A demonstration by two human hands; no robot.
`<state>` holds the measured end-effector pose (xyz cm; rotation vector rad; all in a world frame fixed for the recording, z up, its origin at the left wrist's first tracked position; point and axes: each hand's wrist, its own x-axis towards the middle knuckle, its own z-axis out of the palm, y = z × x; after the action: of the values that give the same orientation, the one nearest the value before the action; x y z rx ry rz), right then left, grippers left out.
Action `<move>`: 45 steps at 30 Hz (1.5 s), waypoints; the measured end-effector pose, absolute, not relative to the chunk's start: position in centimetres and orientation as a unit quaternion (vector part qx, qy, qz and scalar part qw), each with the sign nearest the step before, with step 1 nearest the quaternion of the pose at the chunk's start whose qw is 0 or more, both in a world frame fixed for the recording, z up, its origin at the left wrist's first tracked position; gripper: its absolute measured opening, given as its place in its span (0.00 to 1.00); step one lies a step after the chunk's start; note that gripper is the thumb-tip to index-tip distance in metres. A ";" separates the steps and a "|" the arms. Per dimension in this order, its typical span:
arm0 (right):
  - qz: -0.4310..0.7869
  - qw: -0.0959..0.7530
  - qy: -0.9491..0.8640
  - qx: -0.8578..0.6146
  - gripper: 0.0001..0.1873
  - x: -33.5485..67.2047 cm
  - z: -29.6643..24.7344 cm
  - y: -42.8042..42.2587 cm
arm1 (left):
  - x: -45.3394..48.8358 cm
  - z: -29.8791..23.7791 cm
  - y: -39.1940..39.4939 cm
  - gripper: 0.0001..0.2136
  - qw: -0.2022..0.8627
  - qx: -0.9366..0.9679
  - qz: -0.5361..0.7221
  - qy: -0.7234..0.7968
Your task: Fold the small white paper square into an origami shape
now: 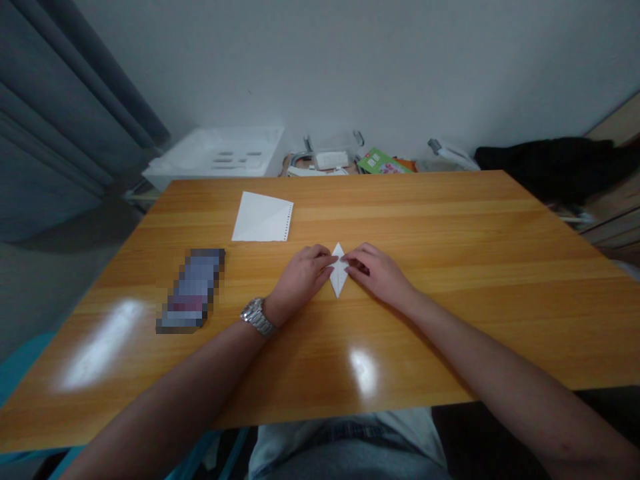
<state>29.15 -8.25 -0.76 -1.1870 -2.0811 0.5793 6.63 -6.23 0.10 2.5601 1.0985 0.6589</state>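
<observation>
A small diamond of folded white paper (pixel 339 283) lies on the wooden table between my hands, its points toward and away from me. My left hand (pixel 306 270) grips its left corner between thumb and fingers, and a metal wristwatch (pixel 257 316) is on that wrist. From the other side, my right hand (pixel 378 272) pinches the right corner, with the thumb low and the fingertips on the upper face. The fingertips cover both side corners of the paper.
A white sheet with a perforated edge (pixel 263 219) lies farther back on the left. Nearer me is a blurred, phone-like device (pixel 193 290). Beyond the far edge of the table (pixel 450 220) are a white foam tray (pixel 220 150), a green booklet (pixel 383 162) and dark cloth (pixel 550 163).
</observation>
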 end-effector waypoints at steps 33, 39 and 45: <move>0.217 0.312 -0.829 -0.411 0.13 29.4 -0.6 -8.4 | 5.2 0.0 -6.3 0.15 0.124 0.890 0.218 0.381; 0.241 0.334 -0.803 -0.432 0.07 29.5 -0.3 -8.2 | 5.3 -0.1 -6.3 0.15 0.114 0.891 0.217 0.383; 0.243 0.322 -0.808 -0.430 0.06 29.8 0.0 -8.2 | 5.3 -0.3 -6.2 0.15 0.107 0.891 0.219 0.384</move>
<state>29.77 -8.18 -0.02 -1.1282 -2.1213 0.6374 5.27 -6.20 -0.31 2.6215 1.1300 0.6446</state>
